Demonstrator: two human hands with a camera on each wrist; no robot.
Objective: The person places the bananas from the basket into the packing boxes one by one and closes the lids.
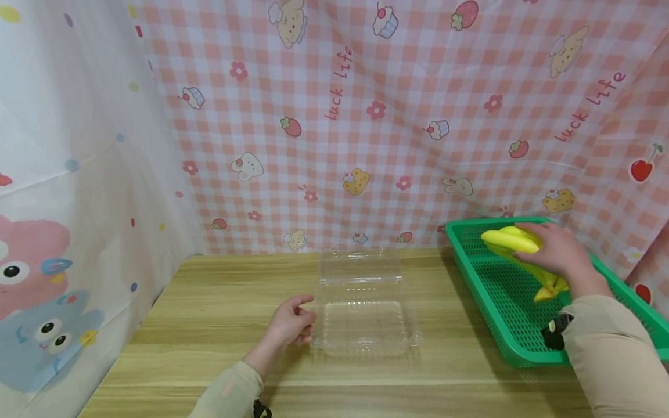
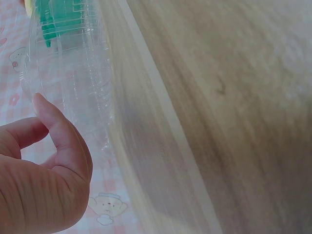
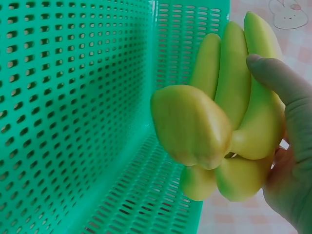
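Observation:
My right hand (image 1: 561,252) grips a bunch of yellow bananas (image 1: 509,239) above the green plastic basket (image 1: 483,310). In the right wrist view, the thumb lies along one banana of the bunch (image 3: 234,78), its thick stem end toward the camera. A clear plastic clamshell box (image 1: 366,328) lies with its lid raised at the back, on the wooden table. Beside the box's left edge is my left hand (image 1: 290,320), fingers loosely bent and holding nothing. Whether its fingertips touch the box (image 2: 73,87), I cannot tell.
The perforated basket stands at the table's right side, close to the pink checked curtain (image 1: 334,145). A white curtain (image 1: 94,145) with cartoon prints hangs on the left. The wooden table top (image 1: 209,307) extends around the box.

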